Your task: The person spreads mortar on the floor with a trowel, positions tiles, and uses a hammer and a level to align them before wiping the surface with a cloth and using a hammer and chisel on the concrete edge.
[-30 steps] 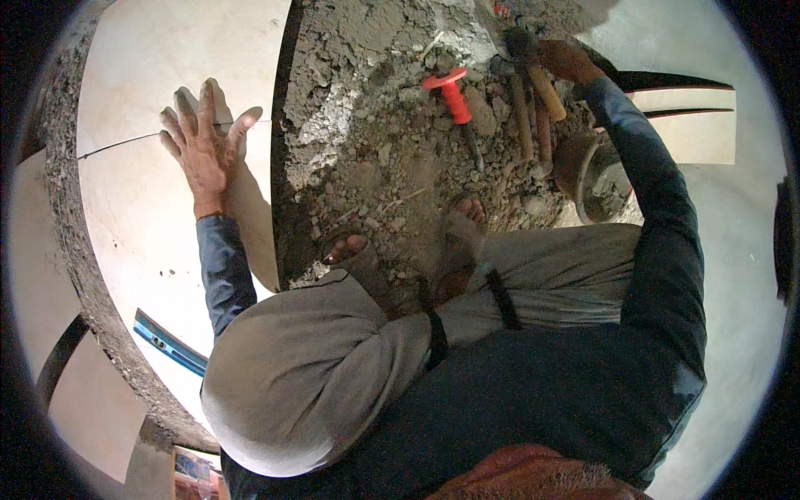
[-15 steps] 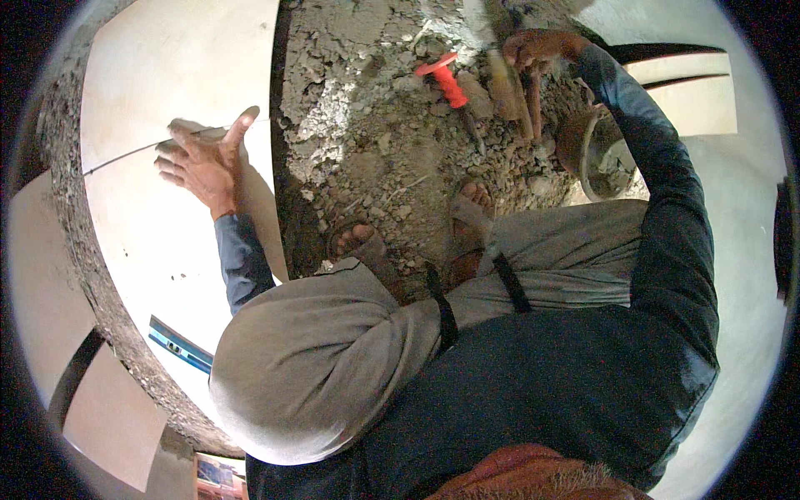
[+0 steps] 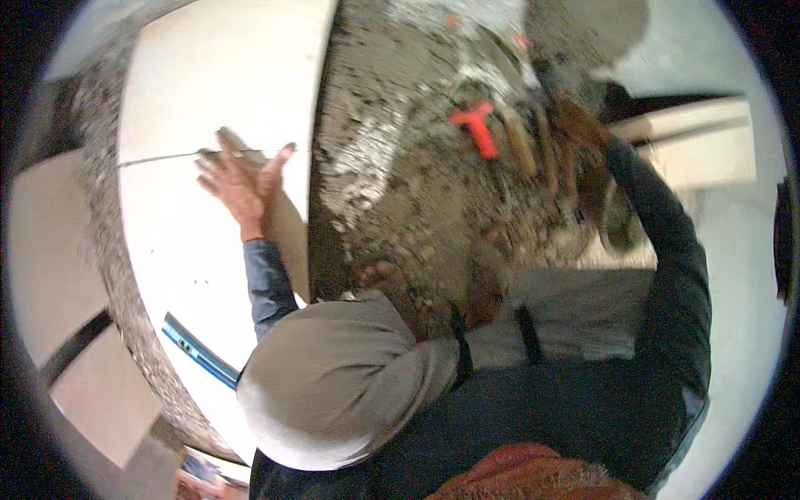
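My left hand (image 3: 240, 185) lies on a pale tile (image 3: 212, 92), fingers stretched and thumb spread. Its fingertips reach the dark joint between this tile and the nearer pale tile (image 3: 158, 217). Over on the right, my right hand (image 3: 577, 125) is down among several tools with wooden handles (image 3: 520, 143); motion blurs its fingers and hides any grip. Left of those handles, a chisel with a red guarded grip (image 3: 477, 132) rests on the rubble. A blue spirit level (image 3: 198, 350) lies on the nearer tile beside my left knee.
Loose soil and rubble (image 3: 400, 200) fill the strip between my feet and the tools. By my right forearm stands a round bucket-like container (image 3: 618, 221). A cut pale tile (image 3: 708, 146) leans at the right wall. More tiles (image 3: 104, 400) lie at the far left.
The whole view has shifted, so the tiles and tools appear lower and further right. My left hand stays flat at the joint. My right hand remains by the wooden handles, now blurred.
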A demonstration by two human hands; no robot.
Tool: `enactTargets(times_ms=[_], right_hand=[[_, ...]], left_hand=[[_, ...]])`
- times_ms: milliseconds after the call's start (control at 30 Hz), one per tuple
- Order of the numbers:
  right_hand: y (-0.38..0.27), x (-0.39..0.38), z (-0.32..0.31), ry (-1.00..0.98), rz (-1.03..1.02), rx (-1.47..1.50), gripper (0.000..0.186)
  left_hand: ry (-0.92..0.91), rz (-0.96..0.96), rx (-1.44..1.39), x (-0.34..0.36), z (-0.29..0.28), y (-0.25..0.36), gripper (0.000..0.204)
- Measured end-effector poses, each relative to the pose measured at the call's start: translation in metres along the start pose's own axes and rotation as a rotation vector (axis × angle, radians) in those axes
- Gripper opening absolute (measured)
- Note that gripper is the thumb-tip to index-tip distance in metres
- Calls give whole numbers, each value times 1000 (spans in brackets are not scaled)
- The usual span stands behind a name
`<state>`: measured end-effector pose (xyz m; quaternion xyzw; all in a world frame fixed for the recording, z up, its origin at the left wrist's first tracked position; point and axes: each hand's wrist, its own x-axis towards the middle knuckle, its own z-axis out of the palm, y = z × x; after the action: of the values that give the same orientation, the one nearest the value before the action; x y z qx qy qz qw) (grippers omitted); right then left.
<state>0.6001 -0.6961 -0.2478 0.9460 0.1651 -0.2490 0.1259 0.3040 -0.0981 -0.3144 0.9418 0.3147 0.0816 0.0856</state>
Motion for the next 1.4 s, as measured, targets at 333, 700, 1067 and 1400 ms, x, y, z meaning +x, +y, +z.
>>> enactTargets(times_ms=[333,700,1067,1400], right_hand=[[-109,-38,-119,226,-143,334,62],[-348,79,-177,488,-661,146,49],[-385,110,-168,157,-491,623,81],[-393,104,-172,424,-574,443,71]], left_hand=[[62,-26,-31,-5,-37,25,135],[145,4,-64,-4,-19,19,135],[104,0,-108,-6,-28,25,131],[127,2,-75,-4,-18,13,127]])
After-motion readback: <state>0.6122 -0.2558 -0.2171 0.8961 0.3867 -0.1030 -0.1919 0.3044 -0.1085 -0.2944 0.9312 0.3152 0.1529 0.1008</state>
